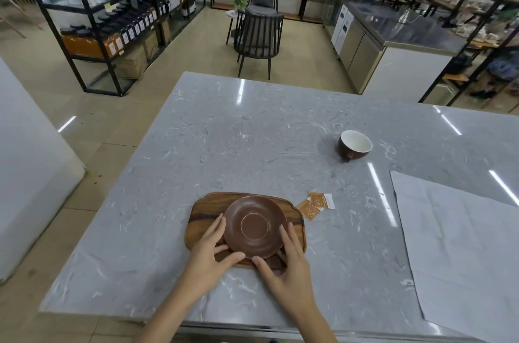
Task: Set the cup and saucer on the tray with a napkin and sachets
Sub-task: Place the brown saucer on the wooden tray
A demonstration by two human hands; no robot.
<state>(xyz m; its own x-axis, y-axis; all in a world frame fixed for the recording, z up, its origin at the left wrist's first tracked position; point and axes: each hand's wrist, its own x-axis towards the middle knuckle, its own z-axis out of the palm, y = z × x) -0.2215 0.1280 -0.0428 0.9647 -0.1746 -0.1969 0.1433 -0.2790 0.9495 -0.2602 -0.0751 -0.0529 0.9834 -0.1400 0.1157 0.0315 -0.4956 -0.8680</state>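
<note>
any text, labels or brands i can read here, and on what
None can be read.
Sachets: orange and white print with dots, too small to read.
Shelf bottles: white labels, too blurred to read.
Cup, saucer, tray, napkin: no markings show.

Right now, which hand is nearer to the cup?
Right. The right hand grips the saucer's right edge, on the side toward the cup, which sits far off on the table. The left hand holds the saucer's opposite edge, farther away.
</note>
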